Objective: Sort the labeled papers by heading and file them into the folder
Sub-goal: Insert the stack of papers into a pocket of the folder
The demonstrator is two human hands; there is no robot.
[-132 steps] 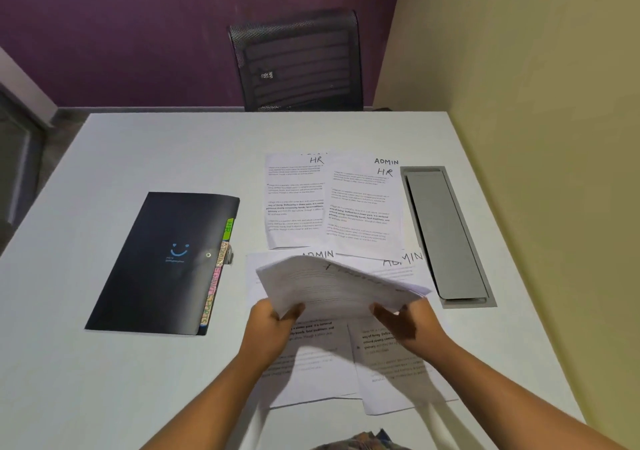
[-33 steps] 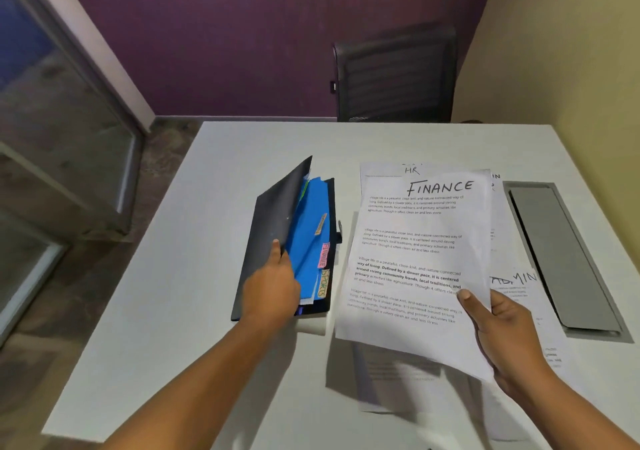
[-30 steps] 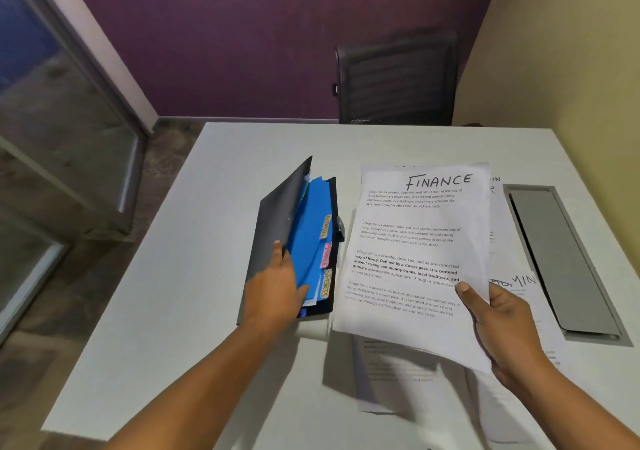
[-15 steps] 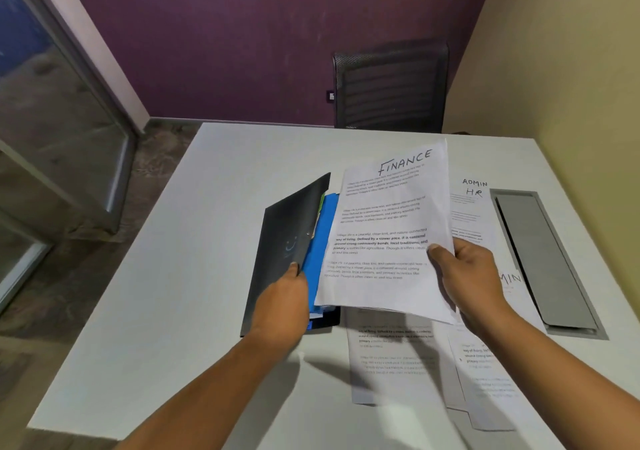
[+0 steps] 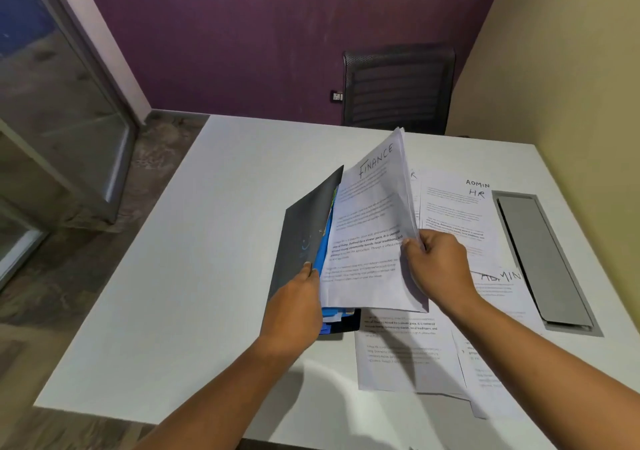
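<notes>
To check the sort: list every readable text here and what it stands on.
"FINANCE": top sheet of the stack in the right hand.
"ADMIN" over "HR": far sheet on the table.
"ADMIN", partly hidden: near sheet beside the right wrist.
Body print, folder logo: too small.

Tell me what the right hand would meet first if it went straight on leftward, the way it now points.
Probably the blue plastic dividers inside the open black folder: the right hand pinches the white FINANCE paper stack and aims it there. Depth is unclear.
</notes>
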